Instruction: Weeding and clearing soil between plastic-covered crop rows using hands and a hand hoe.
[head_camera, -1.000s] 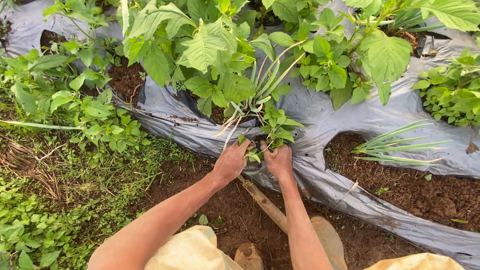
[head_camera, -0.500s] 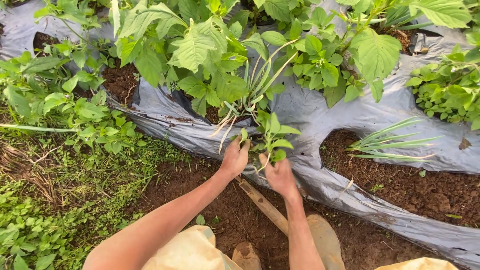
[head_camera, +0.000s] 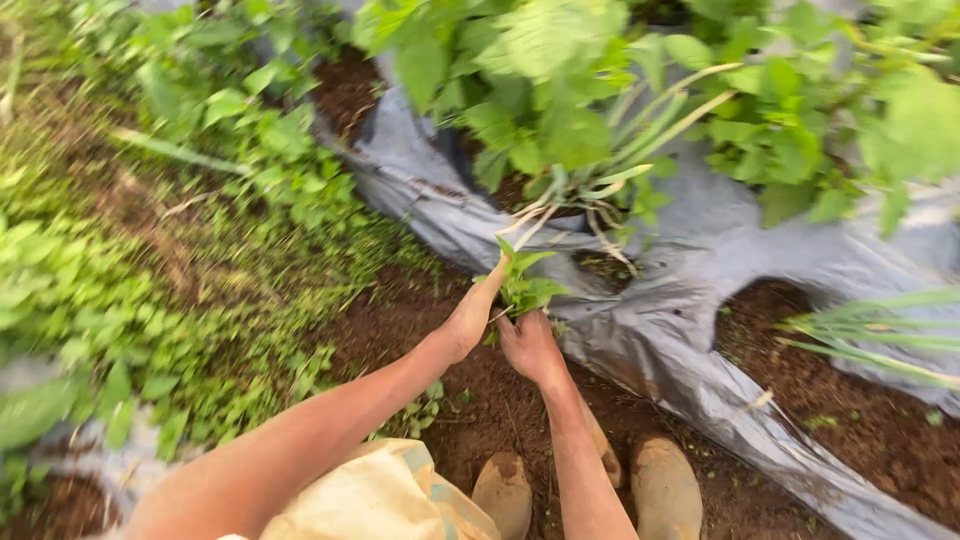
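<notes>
**mulchfan:** Down at the edge of the grey plastic mulch sheet (head_camera: 690, 330), right where it meets the bare dirt path (head_camera: 480, 410), both of the person's hands are on one small leafy weed (head_camera: 525, 285). The left hand (head_camera: 470, 318) comes in from the lower left, fingers stretched up along the weed's left side, the index one pointing nearly straight up and touching the leaves. Looks more like a loose hold than a fist.

**dirtunderthenails:** And the other hand?

**mulchfan:** The right hand (head_camera: 528, 345) sits just below the weed, fingers curled shut around the base of the stem. Can't tell if the roots are in the ground or out, the hand covers that bit. The two hands are touching, or close to it.

**dirtunderthenails:** What's around it? The shot is pretty blurry.

**mulchfan:** Yeah, the top half is smeared. Just above the weed is a hole in the sheet with a big broad-leaved plant (head_camera: 560, 110) growing out of it, pale stalks (head_camera: 640, 110) arching up to the right and pale stringy roots (head_camera: 560, 215) trailing onto the plastic. Further right, another opening shows dark soil (head_camera: 790, 320) with long narrow grass-like leaves (head_camera: 880, 340) lying across it. Left of the path is a strip of low green ground cover (head_camera: 130, 290). At the bottom edge, two muddy boots (head_camera: 660, 490) stand on the dirt, and a tan trouser knee (head_camera: 380, 495) sits under the left forearm.
</notes>
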